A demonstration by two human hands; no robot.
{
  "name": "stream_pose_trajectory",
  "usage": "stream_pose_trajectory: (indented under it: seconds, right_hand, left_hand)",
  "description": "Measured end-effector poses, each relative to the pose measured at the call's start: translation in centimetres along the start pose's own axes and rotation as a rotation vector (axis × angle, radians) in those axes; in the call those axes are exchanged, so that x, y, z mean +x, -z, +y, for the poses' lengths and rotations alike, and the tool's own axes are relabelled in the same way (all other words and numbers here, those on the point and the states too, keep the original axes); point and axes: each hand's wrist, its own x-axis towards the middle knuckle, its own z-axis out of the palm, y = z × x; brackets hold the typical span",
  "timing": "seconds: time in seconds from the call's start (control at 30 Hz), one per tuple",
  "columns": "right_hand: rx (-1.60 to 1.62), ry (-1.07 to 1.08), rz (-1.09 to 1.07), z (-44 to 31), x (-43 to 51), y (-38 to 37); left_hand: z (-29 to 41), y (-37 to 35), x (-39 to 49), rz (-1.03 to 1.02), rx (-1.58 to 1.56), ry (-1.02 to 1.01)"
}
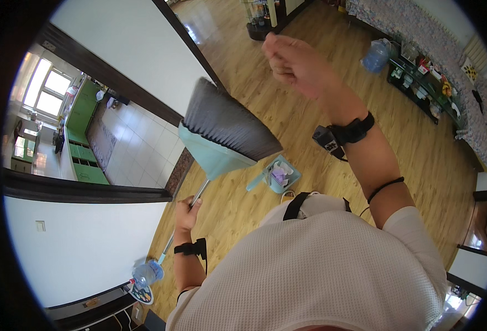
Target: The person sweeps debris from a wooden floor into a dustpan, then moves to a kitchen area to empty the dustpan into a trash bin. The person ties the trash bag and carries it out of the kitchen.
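My left hand (188, 213) is closed around the metal handle (200, 192) of a broom, which is held head-up. The broom head (214, 155) is pale turquoise plastic, and its dark grey bristles (231, 118) fan upward. My right hand (295, 64) is raised out in front, away from the broom, with its fingers curled in; nothing shows in it. Below the bristles, a light-blue dustpan (295, 182) rests on the wood floor by my foot. It contains white crumpled scraps (285, 167) and a purple thing (277, 176).
A doorway on the left opens to a tiled kitchen (140, 136); its dark frame (115, 78) stands near the broom. Large water bottles (377, 56) stand right and lower left (146, 274). A loaded glass table (425, 82) stands before a patterned sofa (413, 25).
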Motion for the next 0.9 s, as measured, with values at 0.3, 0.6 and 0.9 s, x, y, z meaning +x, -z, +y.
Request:
stream_pose_trajectory:
  seconds: [0.3,0.6,0.9]
  right_hand:
    - [-0.296,-0.085,0.487,8.7,0.4,3.2]
    - [-0.945,-0.854,0.448,33.5,-9.5,16.3]
    - [-1.117,-0.609,0.171,42.1,-9.6,16.3]
  left_hand:
    - [-3.0,-0.3,-0.1,0.114,-0.194,-0.004]
    - [-4.4,1.7,-0.7,0.141,-0.475,0.063]
    - [-3.1,2.6,-0.5,0.2,-0.626,-0.026]
